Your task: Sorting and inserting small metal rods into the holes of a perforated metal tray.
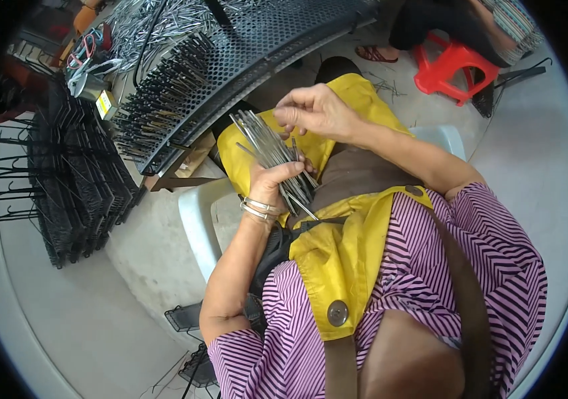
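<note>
My left hand point(277, 176) is wrapped round a thick bundle of thin grey metal rods point(265, 141) over my lap. The rods fan out a little at their upper ends, and several stick out below the palm. Just right of their upper ends is my right hand point(317, 113), its fingers curled in and drawn together. Whether anything small is pinched there is hidden. A yellow apron point(364, 100) covers my thighs beneath both hands.
Ahead, a black perforated panel point(264, 46) carries rows of upright dark rods point(164, 93). Loose metal rods point(144, 33) are heaped behind it. Black wire racks with hooks point(74, 179) are stacked at left. A red stool point(447, 73) and a seated person are at far right.
</note>
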`<action>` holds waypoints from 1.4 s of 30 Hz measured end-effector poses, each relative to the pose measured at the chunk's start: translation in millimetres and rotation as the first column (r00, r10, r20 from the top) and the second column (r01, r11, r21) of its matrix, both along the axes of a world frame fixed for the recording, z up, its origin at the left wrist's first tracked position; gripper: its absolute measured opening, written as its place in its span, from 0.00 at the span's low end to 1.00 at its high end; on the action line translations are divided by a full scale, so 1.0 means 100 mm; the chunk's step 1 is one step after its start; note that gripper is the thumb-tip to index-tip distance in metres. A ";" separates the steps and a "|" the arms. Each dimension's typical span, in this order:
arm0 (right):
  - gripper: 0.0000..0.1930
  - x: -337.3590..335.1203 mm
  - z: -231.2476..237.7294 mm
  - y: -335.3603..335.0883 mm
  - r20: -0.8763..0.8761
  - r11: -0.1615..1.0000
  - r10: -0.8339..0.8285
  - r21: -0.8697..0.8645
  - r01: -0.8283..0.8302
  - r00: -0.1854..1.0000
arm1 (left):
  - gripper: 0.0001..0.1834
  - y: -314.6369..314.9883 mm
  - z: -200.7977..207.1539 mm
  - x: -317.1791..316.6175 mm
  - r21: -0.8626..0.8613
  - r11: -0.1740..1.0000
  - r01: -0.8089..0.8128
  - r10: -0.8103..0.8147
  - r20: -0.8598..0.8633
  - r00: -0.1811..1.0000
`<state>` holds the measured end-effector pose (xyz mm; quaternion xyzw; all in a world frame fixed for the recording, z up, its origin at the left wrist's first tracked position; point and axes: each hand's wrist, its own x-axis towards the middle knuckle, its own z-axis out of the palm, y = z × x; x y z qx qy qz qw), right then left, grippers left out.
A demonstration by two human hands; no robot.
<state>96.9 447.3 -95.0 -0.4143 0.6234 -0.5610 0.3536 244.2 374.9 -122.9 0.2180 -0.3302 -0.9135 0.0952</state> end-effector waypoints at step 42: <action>0.04 -0.11 0.33 -1.08 -0.165 0.803 -0.310 -0.572 0.165 0.936 | 0.07 -0.16 0.11 0.32 -0.061 0.929 -0.366 0.369 0.252 0.895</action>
